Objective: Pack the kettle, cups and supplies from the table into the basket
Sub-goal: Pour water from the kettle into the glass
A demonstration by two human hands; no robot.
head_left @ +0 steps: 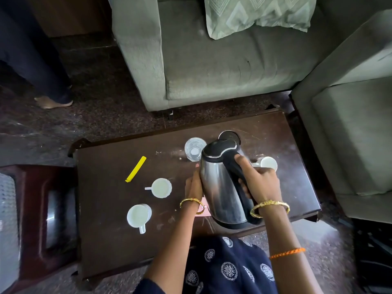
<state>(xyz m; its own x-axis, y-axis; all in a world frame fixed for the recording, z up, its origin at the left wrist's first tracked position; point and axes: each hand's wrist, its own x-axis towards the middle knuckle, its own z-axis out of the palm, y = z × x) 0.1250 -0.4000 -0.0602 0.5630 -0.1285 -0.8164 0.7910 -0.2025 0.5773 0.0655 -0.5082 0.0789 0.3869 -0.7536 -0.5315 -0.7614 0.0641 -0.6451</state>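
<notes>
The dark table [110, 230] carried it all, its near corner cut off by the person's patterned clothing. The steel kettle [220, 194] tilted above it, right hand [262, 183] wrapped round the black handle, left hand [194, 186] flat against the side (fingertips mostly hidden). Behind: the round base [230, 135], half covered, and a glass [194, 149]. One white cup [267, 164] peeked past the right hand; a pink item [205, 209] under the kettle was hard to make out.

On the table [110, 230], the kettle [224, 187] sits right of centre, the glass [194, 152] just behind it, two cups [161, 187] [139, 216] to its left, the clip [136, 169] upper left, and the sofa [212, 66] behind.
</notes>
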